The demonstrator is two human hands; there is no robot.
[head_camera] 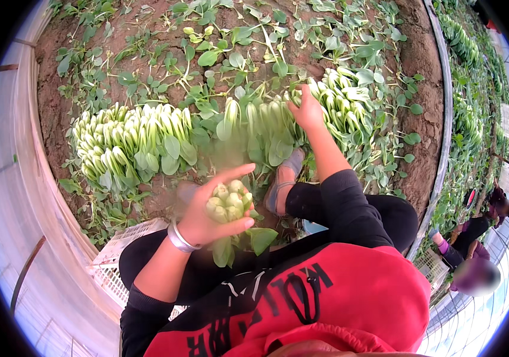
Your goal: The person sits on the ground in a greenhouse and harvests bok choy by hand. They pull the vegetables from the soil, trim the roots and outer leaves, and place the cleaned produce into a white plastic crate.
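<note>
My left hand (212, 209) is curled around a small bunch of green leafy vegetables (230, 203), pale stem bases facing up and leaves hanging below. Farther forward and to the right, my right hand (309, 109) reaches to the stem bases at the edge of a heap of the same greens (341, 98); whether its fingers grip any is not plain. A row of cut greens (274, 116) lies just left of that hand. Another thick heap (134, 134) lies on the soil at the left, stem ends pointing away from me.
Loose plants and leaves are scattered over the soil (147, 26). White plastic crate (118, 241) stands at my left, by the plastic sheeting (9, 147). A pale border strip (446, 116) runs along the right; beyond it are more greens, another crate (433, 267) and people (468, 241).
</note>
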